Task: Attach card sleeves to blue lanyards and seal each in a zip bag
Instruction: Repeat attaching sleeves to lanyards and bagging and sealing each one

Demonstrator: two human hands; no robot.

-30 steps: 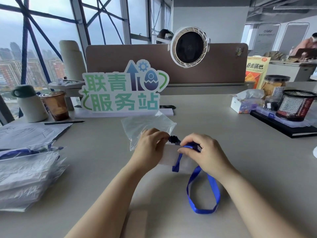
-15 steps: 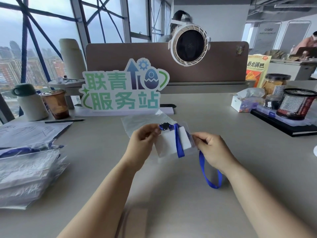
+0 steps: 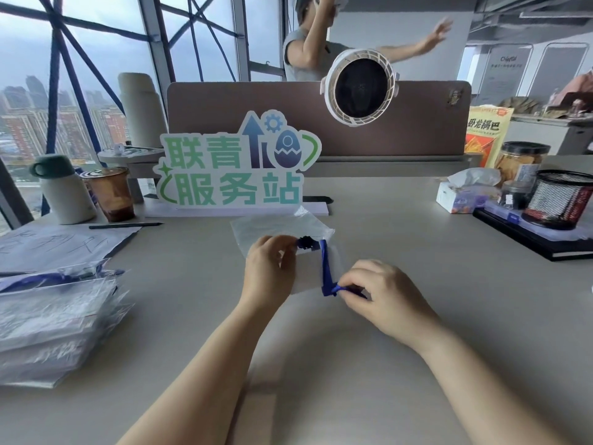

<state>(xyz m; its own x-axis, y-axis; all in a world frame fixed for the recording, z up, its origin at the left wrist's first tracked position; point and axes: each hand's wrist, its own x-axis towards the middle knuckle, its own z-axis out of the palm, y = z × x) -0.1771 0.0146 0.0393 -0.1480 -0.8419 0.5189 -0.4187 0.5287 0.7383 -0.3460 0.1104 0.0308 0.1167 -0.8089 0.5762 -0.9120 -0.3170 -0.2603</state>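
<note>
The counter [image 3: 481, 284] is carrying everything here, with the green-lettered sign [image 3: 234, 165] standing at its far side. A stack of filled clear bags [image 3: 54, 322] is lying at your left. An empty zip bag [image 3: 272, 226] is lying flat just beyond your hands, partly under them.

Your left hand [image 3: 269, 274] is pinching the upper left edge of the card sleeve [image 3: 308, 271], fingers curled right beside the clip. Your right hand [image 3: 382, 293] is pinching the bunched strap at the sleeve's lower right corner. The two hands are apart, with the sleeve between them, just above the counter's middle.

The blue lanyard [image 3: 326, 268] is running down across the sleeve's face from the black clip [image 3: 306, 243] into your right fingers.
</note>
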